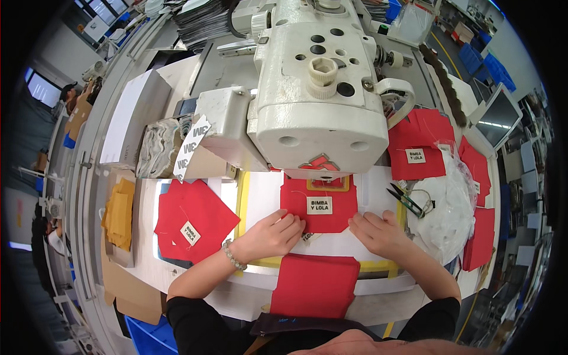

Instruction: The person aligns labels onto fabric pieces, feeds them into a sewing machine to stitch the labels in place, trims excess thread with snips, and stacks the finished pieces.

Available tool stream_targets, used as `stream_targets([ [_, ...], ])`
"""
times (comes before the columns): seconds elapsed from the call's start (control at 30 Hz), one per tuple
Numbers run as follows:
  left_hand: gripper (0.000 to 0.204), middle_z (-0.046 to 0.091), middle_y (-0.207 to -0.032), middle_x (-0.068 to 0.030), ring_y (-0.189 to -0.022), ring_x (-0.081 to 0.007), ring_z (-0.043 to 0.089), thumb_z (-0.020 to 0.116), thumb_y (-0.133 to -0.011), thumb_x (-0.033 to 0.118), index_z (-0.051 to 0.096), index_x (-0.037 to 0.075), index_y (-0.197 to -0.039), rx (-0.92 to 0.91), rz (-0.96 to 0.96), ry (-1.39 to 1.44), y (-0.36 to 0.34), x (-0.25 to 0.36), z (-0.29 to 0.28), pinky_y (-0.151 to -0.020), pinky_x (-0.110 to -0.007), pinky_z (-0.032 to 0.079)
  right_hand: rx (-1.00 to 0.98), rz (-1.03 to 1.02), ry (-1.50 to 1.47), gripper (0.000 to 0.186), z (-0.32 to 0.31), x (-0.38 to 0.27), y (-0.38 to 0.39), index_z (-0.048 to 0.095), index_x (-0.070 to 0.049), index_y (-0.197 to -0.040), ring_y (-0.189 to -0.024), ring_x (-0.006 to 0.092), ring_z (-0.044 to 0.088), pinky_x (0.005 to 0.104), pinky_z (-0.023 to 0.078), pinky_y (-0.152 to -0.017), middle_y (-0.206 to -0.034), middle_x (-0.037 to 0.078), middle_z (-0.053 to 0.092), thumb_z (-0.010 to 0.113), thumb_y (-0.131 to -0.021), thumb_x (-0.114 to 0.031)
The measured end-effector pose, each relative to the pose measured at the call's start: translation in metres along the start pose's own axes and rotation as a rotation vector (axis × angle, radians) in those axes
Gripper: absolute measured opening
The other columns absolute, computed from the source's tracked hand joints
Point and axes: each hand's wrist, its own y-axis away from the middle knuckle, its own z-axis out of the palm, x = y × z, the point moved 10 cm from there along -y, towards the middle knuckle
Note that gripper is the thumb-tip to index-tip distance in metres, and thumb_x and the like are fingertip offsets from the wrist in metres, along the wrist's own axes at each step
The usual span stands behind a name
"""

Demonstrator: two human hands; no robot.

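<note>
A red fabric panel with a cream label lies under the head of a white sewing machine. My left hand, fingers curled, pinches the panel's lower left side. At its lower right edge, my right hand is closed on the cloth with thumb and fingers together. A yellow-framed clamp presses on the panel's upper part. Between my hands another cream label peeks out from below the panel, mostly hidden. Closer to me, a plain red fabric piece hangs over the table's front edge.
Left of my hands lies a labelled red stack, with yellow pieces in a box beyond. Green-handled thread snips rest beside a clear plastic bag on the right. More labelled red panels lie behind the bag.
</note>
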Motion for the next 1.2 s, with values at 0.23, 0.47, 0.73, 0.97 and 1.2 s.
stream_targets([
  [0.23, 0.032, 0.066, -0.103, -0.006, -0.098, -0.018, 0.061, 0.064, -0.075, 0.008, 0.067, 0.002, -0.106, -0.037, 0.0, 0.01, 0.005, 0.001, 0.004, -0.091, -0.033, 0.05, -0.153, 0.664, 0.089, 0.027, -0.018, 0.083, 0.027, 0.064, -0.01, -0.099, -0.091, 0.0174, 0.055, 0.0361, 0.036, -0.085, -0.097, 0.002, 0.058, 0.074, -0.076, -0.019],
  [0.47, 0.034, 0.066, -0.105, -0.0067, -0.099, -0.0181, 0.061, 0.065, -0.076, 0.007, 0.067, 0.001, -0.109, -0.022, -0.014, 0.044, 0.005, -0.002, 0.003, -0.088, -0.031, 0.05, -0.22, 0.759, 0.027, 0.023, -0.002, 0.095, 0.068, 0.062, -0.006, -0.1, -0.09, 0.0213, 0.055, 0.0374, 0.037, -0.086, -0.09, 0.005, 0.056, 0.069, -0.079, -0.009],
  [0.73, 0.035, 0.064, -0.105, -0.0065, -0.094, -0.0159, 0.059, 0.063, -0.076, 0.007, 0.065, -0.001, -0.11, -0.029, -0.029, -0.001, 0.007, -0.004, 0.001, -0.072, -0.025, 0.047, -0.044, 0.715, -0.048, 0.033, -0.021, 0.09, 0.051, 0.064, -0.005, -0.114, -0.069, 0.0245, 0.053, 0.0345, 0.042, -0.069, -0.082, 0.007, 0.054, 0.064, -0.081, -0.002],
  [0.97, 0.025, 0.069, -0.106, -0.0097, -0.079, -0.0166, 0.066, 0.065, -0.074, 0.007, 0.068, 0.002, -0.098, 0.193, -0.486, 0.571, 0.033, -0.054, -0.016, -0.066, -0.029, 0.055, -0.136, 0.619, -0.258, 0.053, -0.015, 0.075, 0.009, 0.06, -0.014, -0.132, -0.063, 0.0202, 0.049, 0.0338, 0.04, -0.058, -0.075, 0.006, 0.047, 0.066, -0.08, -0.004],
  [1.2, 0.03, 0.069, -0.106, -0.0098, -0.077, -0.0204, 0.067, 0.065, -0.071, 0.007, 0.069, 0.002, -0.1, 0.229, -0.211, 0.351, 0.051, -0.015, -0.052, -0.069, -0.029, 0.057, -0.029, 0.317, -0.25, 0.046, -0.025, 0.048, -0.049, 0.068, -0.012, -0.116, -0.055, 0.0144, 0.046, 0.0294, 0.035, -0.055, -0.075, 0.0, 0.046, 0.078, -0.072, -0.018],
])
